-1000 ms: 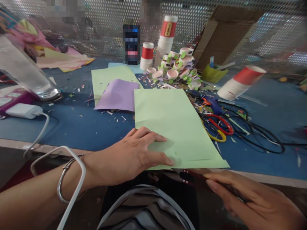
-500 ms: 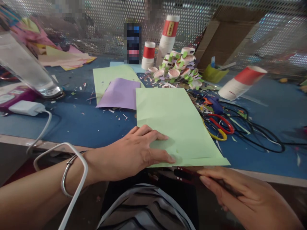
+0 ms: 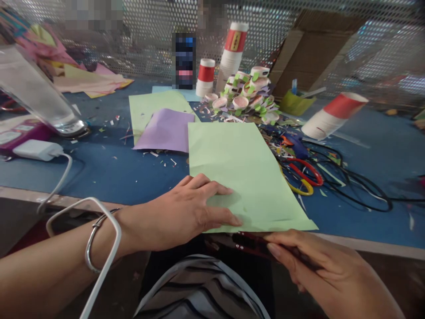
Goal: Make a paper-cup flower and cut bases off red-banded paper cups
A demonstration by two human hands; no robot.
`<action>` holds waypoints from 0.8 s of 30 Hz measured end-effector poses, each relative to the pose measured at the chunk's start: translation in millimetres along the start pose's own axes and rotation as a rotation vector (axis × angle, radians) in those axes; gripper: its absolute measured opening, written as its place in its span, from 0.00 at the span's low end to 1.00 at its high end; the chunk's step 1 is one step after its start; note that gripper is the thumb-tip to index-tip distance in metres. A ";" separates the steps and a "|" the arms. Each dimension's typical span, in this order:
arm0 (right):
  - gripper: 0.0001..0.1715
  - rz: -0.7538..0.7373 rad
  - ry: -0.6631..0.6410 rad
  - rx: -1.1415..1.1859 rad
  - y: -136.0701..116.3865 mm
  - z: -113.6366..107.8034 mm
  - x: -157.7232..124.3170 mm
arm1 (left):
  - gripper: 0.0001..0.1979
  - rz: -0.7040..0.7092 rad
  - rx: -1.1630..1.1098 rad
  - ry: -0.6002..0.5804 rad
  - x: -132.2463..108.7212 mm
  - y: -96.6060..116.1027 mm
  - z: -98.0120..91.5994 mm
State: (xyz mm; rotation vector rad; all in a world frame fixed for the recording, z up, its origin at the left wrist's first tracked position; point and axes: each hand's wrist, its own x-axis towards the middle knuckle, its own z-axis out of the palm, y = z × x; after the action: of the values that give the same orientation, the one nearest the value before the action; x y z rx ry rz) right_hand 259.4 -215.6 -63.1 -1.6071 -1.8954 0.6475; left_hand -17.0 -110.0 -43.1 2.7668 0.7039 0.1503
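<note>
A light green sheet of paper point(image 3: 229, 155) lies on the blue table, a narrow strip folded along its near edge. My left hand point(image 3: 195, 206) rests spread on the sheet's near left part, fingertips pressing on it. Just below the near paper edge, my right hand point(image 3: 322, 266) is closed around a dark red and black knife-like tool point(image 3: 252, 243) with small shiny rivets. Its tip is in shadow under the paper edge, so the blade cannot be made out clearly. Left of the sheet are a purple sheet point(image 3: 166, 130) and another green sheet point(image 3: 142, 106).
Scissors with red and yellow handles point(image 3: 307, 172) and black cables point(image 3: 361, 188) lie to the right. Behind are a heap of cut cup pieces point(image 3: 241, 102) and stacked paper cups point(image 3: 232, 53). At left are a glass point(image 3: 63, 115) and a white charger point(image 3: 38, 149) with its cable.
My right hand and the tool in it have slid a little to the left along the near paper edge. My left hand and the sheet stay in place.
</note>
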 end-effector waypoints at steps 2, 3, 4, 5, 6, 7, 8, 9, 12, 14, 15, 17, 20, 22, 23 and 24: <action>0.10 0.011 0.007 0.025 1.4 0.1 -1.9 | 0.21 0.008 0.020 0.002 -2.5 -0.6 0.8; 0.10 0.019 0.009 0.036 2.3 0.1 -3.0 | 0.22 0.009 0.032 0.000 -3.8 -0.8 1.0; 0.10 0.027 0.013 0.044 3.4 0.3 -4.1 | 0.23 0.012 0.042 -0.007 -5.0 -1.0 1.0; 0.10 0.034 0.017 0.048 4.4 0.5 -5.1 | 0.24 0.013 0.051 -0.017 -6.1 -1.1 0.7; 0.10 0.040 0.022 0.050 5.2 0.9 -6.0 | 0.25 0.014 0.059 -0.027 -7.0 -1.2 0.3; 0.11 0.045 0.026 0.051 5.9 1.3 -6.7 | 0.26 0.018 0.065 -0.035 -7.6 -1.3 -0.3; 0.11 0.048 0.030 0.053 6.2 1.7 -7.1 | 0.26 0.022 0.070 -0.040 -8.0 -1.6 -0.9; 0.11 0.049 0.033 0.056 6.2 2.0 -7.1 | 0.27 0.026 0.073 -0.042 -8.0 -1.9 -1.6; 0.11 0.028 0.031 0.036 4.0 2.4 -5.5 | 0.26 0.039 0.081 -0.039 -7.1 -3.7 -3.2; 0.11 0.000 0.025 0.010 1.9 2.3 -3.8 | 0.25 0.054 0.078 -0.036 -6.1 -5.1 -3.7; 0.10 -0.011 0.022 0.002 1.1 2.3 -3.0 | 0.24 0.061 0.076 -0.034 -5.8 -5.7 -3.7; 0.11 -0.020 0.022 0.007 0.1 2.3 -2.1 | 0.24 0.064 0.073 -0.026 -5.6 -6.7 -3.2; 0.10 -0.020 0.027 0.022 0.0 2.7 -2.1 | 0.25 0.058 0.070 -0.020 -6.4 -7.5 -1.9; 0.10 -0.023 0.026 0.016 -0.2 3.3 -2.3 | 0.24 0.063 0.060 -0.015 -6.8 -8.1 -1.3; 0.10 -0.026 0.025 0.009 -0.5 3.7 -2.2 | 0.24 0.065 0.053 -0.014 -6.7 -8.3 -1.2; 0.10 -0.031 0.024 0.003 -1.0 4.2 -2.0 | 0.24 0.066 0.045 -0.012 -6.4 -8.4 -1.3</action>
State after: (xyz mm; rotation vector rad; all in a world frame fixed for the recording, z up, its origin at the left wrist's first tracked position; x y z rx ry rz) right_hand 256.0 -217.8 -65.7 -1.5742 -1.8972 0.6154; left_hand -26.6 -105.6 -44.6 2.8328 0.6210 0.1328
